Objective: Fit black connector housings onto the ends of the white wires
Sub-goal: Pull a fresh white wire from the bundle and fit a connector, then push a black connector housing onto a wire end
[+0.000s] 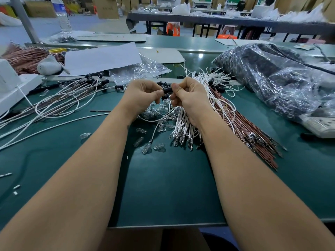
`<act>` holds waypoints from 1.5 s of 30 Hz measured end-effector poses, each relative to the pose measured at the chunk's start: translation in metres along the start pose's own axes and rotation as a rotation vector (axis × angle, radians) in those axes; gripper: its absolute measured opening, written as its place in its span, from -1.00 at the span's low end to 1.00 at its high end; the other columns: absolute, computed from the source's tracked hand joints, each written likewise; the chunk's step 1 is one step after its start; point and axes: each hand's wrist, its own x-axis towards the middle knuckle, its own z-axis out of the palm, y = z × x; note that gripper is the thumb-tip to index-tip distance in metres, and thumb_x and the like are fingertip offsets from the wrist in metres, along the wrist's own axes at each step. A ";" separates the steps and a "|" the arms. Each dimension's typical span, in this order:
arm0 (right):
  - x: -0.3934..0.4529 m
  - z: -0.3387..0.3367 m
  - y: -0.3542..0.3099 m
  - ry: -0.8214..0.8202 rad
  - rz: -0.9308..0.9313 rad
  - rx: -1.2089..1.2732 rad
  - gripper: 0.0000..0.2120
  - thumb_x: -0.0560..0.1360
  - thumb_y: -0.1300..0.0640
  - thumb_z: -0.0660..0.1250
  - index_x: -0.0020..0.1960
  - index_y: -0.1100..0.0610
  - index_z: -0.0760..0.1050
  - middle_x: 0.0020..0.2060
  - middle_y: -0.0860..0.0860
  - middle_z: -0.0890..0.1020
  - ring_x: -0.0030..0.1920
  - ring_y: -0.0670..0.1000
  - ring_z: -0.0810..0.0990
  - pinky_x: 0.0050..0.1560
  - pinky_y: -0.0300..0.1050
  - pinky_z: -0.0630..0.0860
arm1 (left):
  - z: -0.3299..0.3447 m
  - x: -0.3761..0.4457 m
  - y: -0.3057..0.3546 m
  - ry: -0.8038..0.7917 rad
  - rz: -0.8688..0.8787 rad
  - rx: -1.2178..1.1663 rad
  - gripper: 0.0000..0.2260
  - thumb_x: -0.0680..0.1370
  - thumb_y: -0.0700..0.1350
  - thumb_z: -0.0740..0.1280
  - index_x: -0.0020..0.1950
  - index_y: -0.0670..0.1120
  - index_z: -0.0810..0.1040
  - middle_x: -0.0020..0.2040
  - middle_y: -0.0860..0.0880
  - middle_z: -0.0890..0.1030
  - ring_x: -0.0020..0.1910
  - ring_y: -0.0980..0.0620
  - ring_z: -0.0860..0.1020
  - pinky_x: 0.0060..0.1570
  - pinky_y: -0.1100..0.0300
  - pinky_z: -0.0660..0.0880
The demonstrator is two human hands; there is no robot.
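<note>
— Black plastic, small and rigid: that is what the connector housing [167,90] appears to be in the head view. It is pinched between the left hand [143,96] and the right hand [188,96], raised a little above the green table [163,187].

— How are the hands closed?

— Both are curled tightly. The left thumb and fingers are wrapped round one end of the housing; the right thumb and forefinger are pressed to the other end, and a white wire [169,107] is seen dropping from between them. Whether its end is already seated inside cannot be told.

— How would such parts be expected to handle?

— The housing is judged light, stiff and somewhat slick, so it is best gripped across its body, with the mouth left free. The wire is thin and limp; it would buckle if pushed from far back, so it should be taken just behind its metal terminal.

— Where is the stock kept?

— A bundle of white wires [183,127] lies under the right wrist with its terminals fanned toward the viewer, touching a sheaf of brown wires [253,134] on its right. Loose black housings [215,87] are scattered beyond the hands, and small glass bulbs [146,147] are strewn between the forearms. Wires that seem already fitted [87,87] are piled to the left. A clear bag of dark parts [272,73] rests at far right.
</note>
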 end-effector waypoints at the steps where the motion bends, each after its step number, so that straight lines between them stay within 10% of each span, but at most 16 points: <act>1: 0.000 0.000 0.000 0.000 -0.001 -0.007 -0.81 0.59 0.29 0.27 -0.20 0.18 0.38 -0.41 0.07 0.54 -0.48 -0.06 0.50 -0.37 -0.17 0.51 | 0.000 0.000 0.000 0.001 -0.002 0.001 -0.91 0.52 -0.24 0.40 -0.18 -0.11 0.63 -0.49 0.08 0.57 -0.54 0.18 0.32 -0.49 0.36 0.25; 13: 0.006 0.007 0.000 0.138 -0.053 -0.022 -0.85 0.59 0.23 0.27 -0.16 0.16 0.44 -0.40 0.01 0.55 -0.49 -0.14 0.48 -0.41 -0.24 0.48 | 0.002 0.002 0.012 0.072 -0.007 0.040 -0.94 0.53 -0.19 0.39 -0.13 -0.13 0.64 -0.36 -0.03 0.56 -0.48 0.18 0.41 -0.42 0.40 0.34; 21: 0.007 0.014 0.003 0.283 -0.104 -0.194 -0.85 0.57 0.17 0.31 -0.17 0.09 0.45 -0.29 0.07 0.58 -0.30 0.03 0.54 -0.17 0.07 0.55 | 0.006 0.001 0.010 0.062 -0.014 0.041 -0.92 0.53 -0.18 0.39 -0.16 -0.08 0.60 -0.40 -0.08 0.42 -0.54 0.18 0.27 -0.49 0.40 0.26; 30: 0.005 0.019 0.001 0.376 -0.198 -0.256 -0.84 0.57 0.17 0.30 -0.17 0.06 0.42 -0.32 -0.08 0.51 -0.35 -0.15 0.46 -0.36 -0.40 0.39 | 0.008 0.003 0.014 0.066 -0.051 -0.009 -0.87 0.52 -0.15 0.40 -0.21 0.03 0.60 -0.30 -0.13 0.51 -0.32 0.04 0.38 -0.42 0.36 0.33; 45: 0.008 0.013 -0.007 0.507 -0.050 -0.005 -0.89 0.61 0.19 0.22 -0.10 0.10 0.43 -0.25 0.00 0.54 -0.31 -0.09 0.49 -0.29 -0.25 0.43 | 0.007 0.003 0.012 0.037 -0.054 -0.064 -0.85 0.53 -0.17 0.39 -0.22 0.03 0.62 -0.39 0.00 0.51 -0.45 0.10 0.35 -0.45 0.31 0.28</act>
